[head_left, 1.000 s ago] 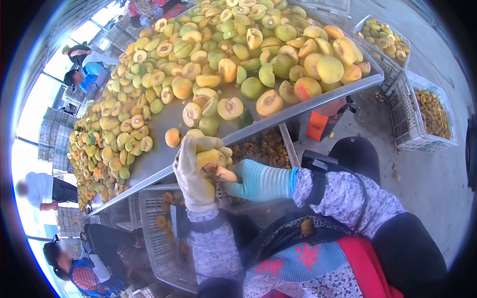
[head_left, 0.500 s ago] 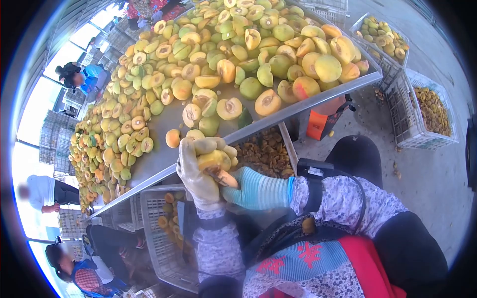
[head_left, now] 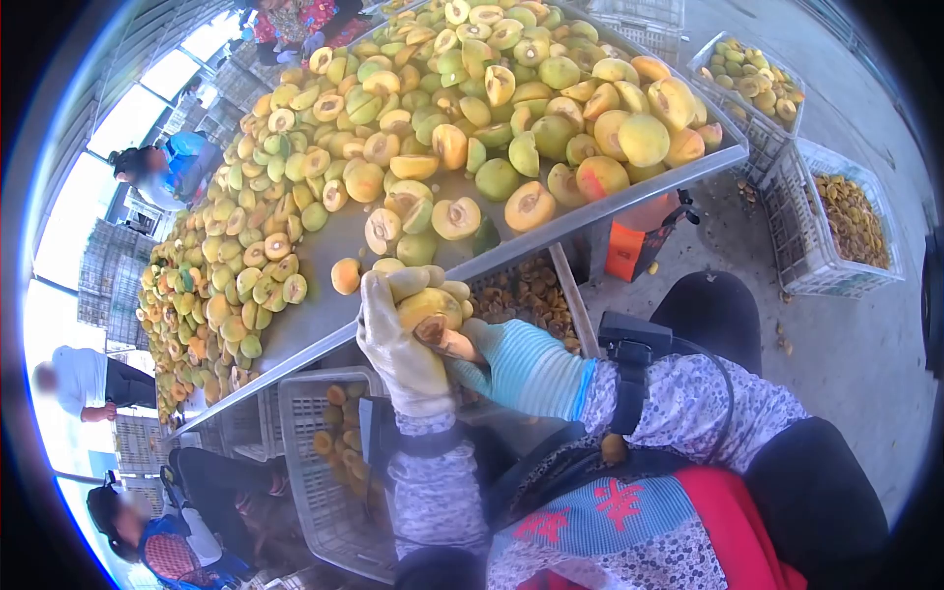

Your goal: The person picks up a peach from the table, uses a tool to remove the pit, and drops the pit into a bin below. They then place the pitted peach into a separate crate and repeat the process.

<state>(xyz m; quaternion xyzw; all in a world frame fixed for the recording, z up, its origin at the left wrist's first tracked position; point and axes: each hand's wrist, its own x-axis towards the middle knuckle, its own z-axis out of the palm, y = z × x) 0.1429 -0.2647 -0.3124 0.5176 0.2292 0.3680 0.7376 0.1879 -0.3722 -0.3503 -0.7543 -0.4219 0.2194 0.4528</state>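
Observation:
My left hand (head_left: 393, 344), in a cream glove, is closed around a yellow peach half (head_left: 433, 303) at the table's near edge. A brown pit area (head_left: 429, 329) shows on the side of the fruit facing me. My right hand (head_left: 531, 366), in a teal striped glove with fingertips bare, presses its thumb right at that brown spot. Its other fingers are curled and mostly hidden, and I cannot tell what they hold. Just beyond my left hand, several cut peaches (head_left: 457, 218) lie on the metal table (head_left: 329, 251).
A large heap of peach halves (head_left: 393, 118) covers the table. Beneath its edge is a crate of brown scraps (head_left: 531, 295); a grey crate (head_left: 305, 472) holds fruit pieces. To the right stand more crates (head_left: 796, 231) and an orange-and-black container (head_left: 624, 246). Other people (head_left: 187, 162) are along the left.
My right thumb and wrist have shifted slightly up around the fruit. The peach half has turned a little in my left hand, showing more of the brown spot.

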